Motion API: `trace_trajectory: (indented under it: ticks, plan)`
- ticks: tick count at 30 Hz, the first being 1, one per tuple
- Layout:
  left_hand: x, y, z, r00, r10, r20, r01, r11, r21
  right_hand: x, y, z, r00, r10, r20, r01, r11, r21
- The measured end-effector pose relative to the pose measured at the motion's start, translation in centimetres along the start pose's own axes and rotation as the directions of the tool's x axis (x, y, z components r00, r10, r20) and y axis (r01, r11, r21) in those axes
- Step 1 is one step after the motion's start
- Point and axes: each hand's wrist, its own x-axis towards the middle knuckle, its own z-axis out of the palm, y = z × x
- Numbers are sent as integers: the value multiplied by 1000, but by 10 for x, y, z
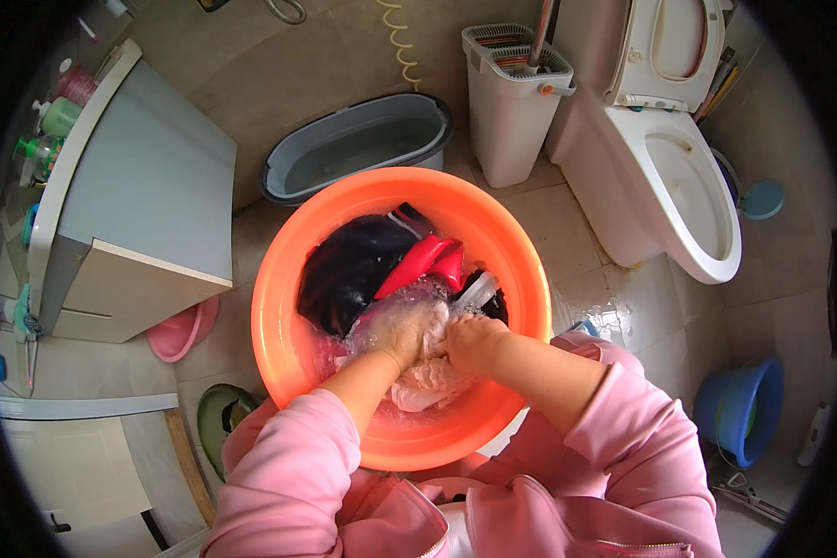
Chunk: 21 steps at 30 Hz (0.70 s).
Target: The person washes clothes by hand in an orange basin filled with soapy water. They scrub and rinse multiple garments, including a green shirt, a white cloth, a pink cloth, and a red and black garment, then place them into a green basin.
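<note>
A large orange plastic basin of water stands right in front of me, with wet clothes in it. Both hands are over its near middle, gripping a pale pink garment that lies bunched in the water. My left hand is partly covered by splashing water, its fingers around the cloth. Pressed close beside it, my right hand has its fingers curled on the same garment. Beyond them float a black garment and a red cloth. A whitish, translucent strip lies near my right hand; what it is I cannot tell.
Behind the basin is a grey oval tub holding water. A white mop bucket and a toilet stand at right, a blue bucket lower right. At left are a cabinet, a pink basin and a green basin.
</note>
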Motion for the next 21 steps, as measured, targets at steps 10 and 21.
trace_trajectory:
  ticks: [10, 21]
  plan:
    - [3, 3, -6, 999, 10, 34, -13, 997, 72, -17, -4, -14, 997, -65, -39, 64, 997, -48]
    - [6, -6, 2, 994, 18, 109, -30, 993, 110, 2, 7, 2, 995, -76, -66, 81, 994, 69]
